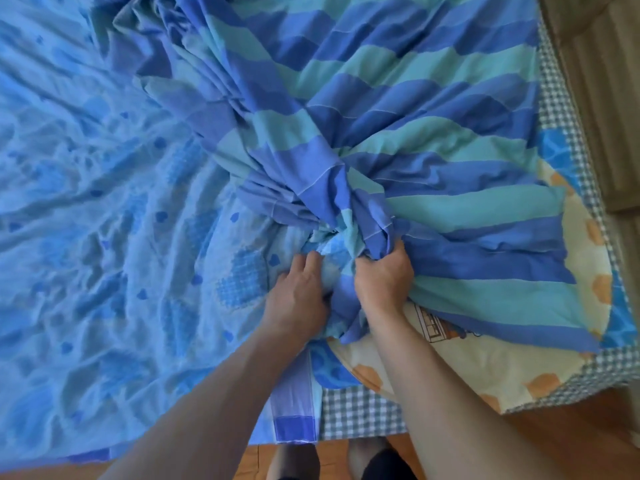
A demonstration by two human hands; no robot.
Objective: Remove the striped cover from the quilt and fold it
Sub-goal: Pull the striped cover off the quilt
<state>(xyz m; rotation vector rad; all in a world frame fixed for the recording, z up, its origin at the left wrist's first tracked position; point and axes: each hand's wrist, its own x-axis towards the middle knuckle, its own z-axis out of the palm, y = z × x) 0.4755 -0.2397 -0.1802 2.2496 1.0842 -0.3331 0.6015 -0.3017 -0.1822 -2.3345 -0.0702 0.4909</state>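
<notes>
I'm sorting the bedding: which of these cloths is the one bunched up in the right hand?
The striped cover, with broad dark-blue and teal bands; the right hand grips its gathered folds. The pale-blue patterned quilt lies spread at left.

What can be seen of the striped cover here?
The striped cover is thin woven cloth in broad dark blue and teal bands. It lies crumpled over the right part of the bed, its folds gathered to a bunch near the front edge. The right hand grips that bunch; the left hand presses beside it on the pale blue quilt. A strip of it hangs over the front edge.
</notes>
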